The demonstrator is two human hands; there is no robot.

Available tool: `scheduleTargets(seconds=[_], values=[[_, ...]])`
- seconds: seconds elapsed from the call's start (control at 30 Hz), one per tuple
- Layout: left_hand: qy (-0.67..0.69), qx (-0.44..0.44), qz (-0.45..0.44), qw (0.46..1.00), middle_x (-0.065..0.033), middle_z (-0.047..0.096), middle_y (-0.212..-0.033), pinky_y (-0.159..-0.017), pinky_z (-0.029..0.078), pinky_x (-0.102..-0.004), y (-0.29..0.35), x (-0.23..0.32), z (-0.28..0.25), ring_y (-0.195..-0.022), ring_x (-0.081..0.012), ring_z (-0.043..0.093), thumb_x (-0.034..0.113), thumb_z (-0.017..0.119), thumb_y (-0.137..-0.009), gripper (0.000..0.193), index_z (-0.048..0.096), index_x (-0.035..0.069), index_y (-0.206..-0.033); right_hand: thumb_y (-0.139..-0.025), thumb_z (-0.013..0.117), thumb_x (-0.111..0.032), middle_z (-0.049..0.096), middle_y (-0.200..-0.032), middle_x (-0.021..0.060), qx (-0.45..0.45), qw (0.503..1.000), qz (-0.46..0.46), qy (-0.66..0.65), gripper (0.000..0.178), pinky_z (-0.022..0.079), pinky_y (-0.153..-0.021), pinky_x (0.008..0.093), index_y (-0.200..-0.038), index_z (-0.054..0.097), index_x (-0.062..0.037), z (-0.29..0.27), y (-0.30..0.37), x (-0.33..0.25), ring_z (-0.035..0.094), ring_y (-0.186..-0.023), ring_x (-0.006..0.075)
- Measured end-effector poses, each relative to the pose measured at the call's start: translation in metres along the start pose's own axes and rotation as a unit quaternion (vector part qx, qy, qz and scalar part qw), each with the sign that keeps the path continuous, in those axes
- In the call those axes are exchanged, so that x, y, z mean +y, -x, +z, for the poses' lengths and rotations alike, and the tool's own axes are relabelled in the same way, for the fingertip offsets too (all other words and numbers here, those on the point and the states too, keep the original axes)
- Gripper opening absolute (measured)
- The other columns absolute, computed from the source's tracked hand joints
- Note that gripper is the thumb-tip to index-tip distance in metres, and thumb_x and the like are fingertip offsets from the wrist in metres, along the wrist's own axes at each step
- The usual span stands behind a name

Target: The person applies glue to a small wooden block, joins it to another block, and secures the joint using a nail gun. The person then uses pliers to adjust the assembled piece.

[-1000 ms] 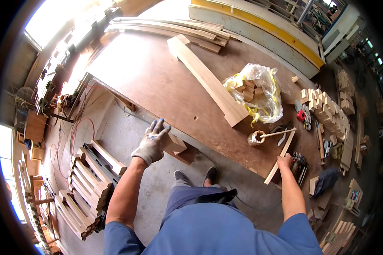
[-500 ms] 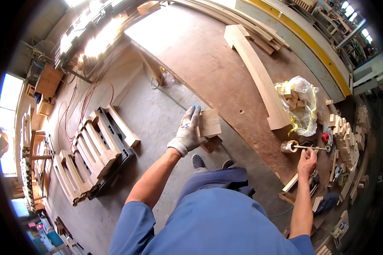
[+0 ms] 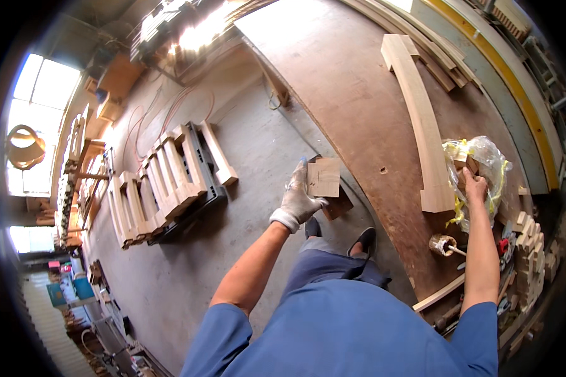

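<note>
My left hand (image 3: 300,200), in a whitish work glove with a blue fingertip, is closed on the side of a wooden piece (image 3: 324,178). Its pale square end faces up, and a darker wooden part (image 3: 339,206) shows below it. My bare right hand (image 3: 475,188) reaches over the bench into a clear plastic bag (image 3: 493,164) with yellow edging. Its fingers pinch a small wooden block (image 3: 464,164) among others there; the fingertips are partly hidden. Below that hand stands a glue-smeared pot (image 3: 442,244) with a stick (image 3: 457,251) leaning in it.
A long curved wooden part (image 3: 419,119) lies on the brown bench (image 3: 358,107). Boards (image 3: 443,53) lie at its far edge. Stacked wood pieces (image 3: 529,251) stand at right. On the floor at left, several wooden parts (image 3: 170,173) rest on a black pallet (image 3: 210,204).
My right hand has let go of the stick, leaving it in the pot, and moved up to the bag of blocks. My left hand keeps its hold. The whole view has shifted.
</note>
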State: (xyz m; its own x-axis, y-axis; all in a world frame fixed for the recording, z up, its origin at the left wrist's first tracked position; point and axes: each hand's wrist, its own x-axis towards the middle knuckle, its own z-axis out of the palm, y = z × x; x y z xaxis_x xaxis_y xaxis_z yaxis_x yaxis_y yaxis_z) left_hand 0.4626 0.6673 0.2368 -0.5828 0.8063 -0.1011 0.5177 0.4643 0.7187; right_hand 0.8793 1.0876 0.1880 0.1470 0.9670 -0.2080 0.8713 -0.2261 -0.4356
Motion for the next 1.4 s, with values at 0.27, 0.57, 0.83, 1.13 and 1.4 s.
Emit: scheduleTargets(seconds=[0.27,0.57,0.83,1.13,1.4], values=[[0.091,0.019,-0.16,0.983,-0.0268,0.049,-0.159,-0.119,0.045,-0.0422,0.046,0.005,0.018,-0.147,-0.0351,0.051,0.03,0.098,-0.073,0.129,0.017,-0.003,-0.167,-0.07,0.088,-0.064,0.063,-0.14,0.0338,0.034,0.998,-0.007,0.056,0.105,0.047,-0.113,0.0478,-0.132,0.062,0.0154,0.031,-0.029,0.005,0.06,-0.133,0.043],[0.131,0.017,-0.103,0.986,-0.0233,0.052,-0.157,-0.117,0.047,-0.0417,0.032,0.002,0.018,-0.144,-0.0313,0.054,0.028,0.095,-0.076,0.118,0.024,-0.004,-0.165,-0.071,0.085,-0.049,0.07,-0.129,0.0272,0.069,0.99,-0.063,0.105,0.079,0.052,-0.106,0.0464,-0.128,0.067,0.0039,0.026,-0.033,0.028,0.066,-0.123,0.04],[0.091,-0.003,-0.134,0.987,-0.0238,0.062,-0.146,-0.11,0.052,-0.0412,0.057,-0.009,0.009,-0.136,-0.033,0.062,0.032,0.091,-0.08,0.098,0.041,-0.003,-0.158,-0.087,0.078,-0.036,0.077,-0.112,0.013,0.104,0.98,-0.151,-0.074,0.049,0.057,-0.086,0.0362,-0.119,0.072,0.0011,-0.079,0.014,0.018,0.073,-0.098,0.0238],[0.233,-0.297,-0.033,0.925,-0.0216,0.071,-0.134,-0.109,0.051,-0.0377,0.086,0.058,0.026,-0.126,-0.0292,0.069,0.041,0.082,-0.091,0.068,0.062,0.001,-0.143,-0.097,0.074,-0.025,0.068,-0.115,0.0076,-0.27,0.825,-0.087,-0.489,0.034,0.06,-0.08,0.0329,-0.122,0.065,-0.0037,-0.068,0.293,-0.078,0.068,-0.098,0.0186],[0.507,-0.361,-0.108,0.775,-0.0054,0.067,-0.128,-0.106,0.051,-0.033,0.08,0.098,0.049,-0.119,-0.0138,0.061,0.034,0.083,-0.093,0.07,0.055,0.002,-0.148,-0.096,0.077,-0.014,0.068,-0.12,0.0126,-0.284,0.804,-0.009,-0.522,0.037,0.062,-0.095,0.0374,-0.126,0.06,0.0024,-0.029,0.4,-0.067,0.071,-0.104,0.0205]])
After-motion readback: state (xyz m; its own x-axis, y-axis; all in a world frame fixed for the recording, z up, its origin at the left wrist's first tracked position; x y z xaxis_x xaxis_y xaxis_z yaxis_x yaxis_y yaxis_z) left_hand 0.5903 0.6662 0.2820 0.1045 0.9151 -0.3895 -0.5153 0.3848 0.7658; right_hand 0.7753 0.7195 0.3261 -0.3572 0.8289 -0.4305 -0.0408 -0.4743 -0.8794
